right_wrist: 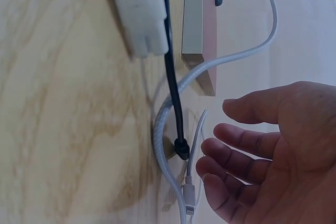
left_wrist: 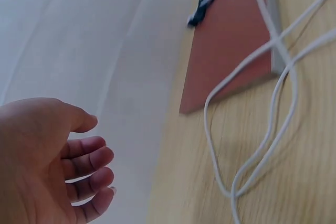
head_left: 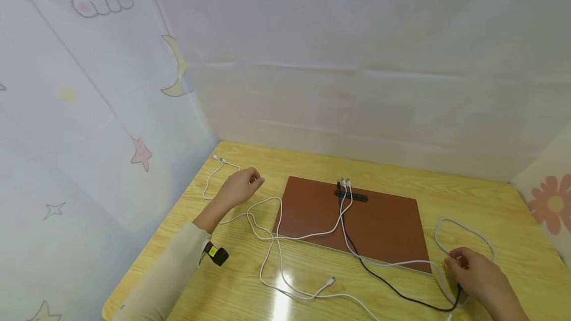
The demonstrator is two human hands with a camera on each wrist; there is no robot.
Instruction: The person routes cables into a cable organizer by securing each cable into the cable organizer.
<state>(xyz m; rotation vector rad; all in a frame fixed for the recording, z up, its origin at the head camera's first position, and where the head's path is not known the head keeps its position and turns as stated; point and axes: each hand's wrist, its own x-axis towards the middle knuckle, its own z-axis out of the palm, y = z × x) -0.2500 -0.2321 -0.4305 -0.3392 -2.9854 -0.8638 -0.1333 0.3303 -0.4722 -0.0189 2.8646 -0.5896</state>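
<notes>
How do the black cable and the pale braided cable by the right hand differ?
The black cable looks smooth; the pale braided cable looks woven. The pale braided cable forms a wide loop by the right hand; the black cable shows no such loop. Both cross the brown board.

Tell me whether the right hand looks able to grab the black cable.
Probably yes: the right hand holds nothing and is close to the black cable; only a thin white cable seems to come between.
</notes>
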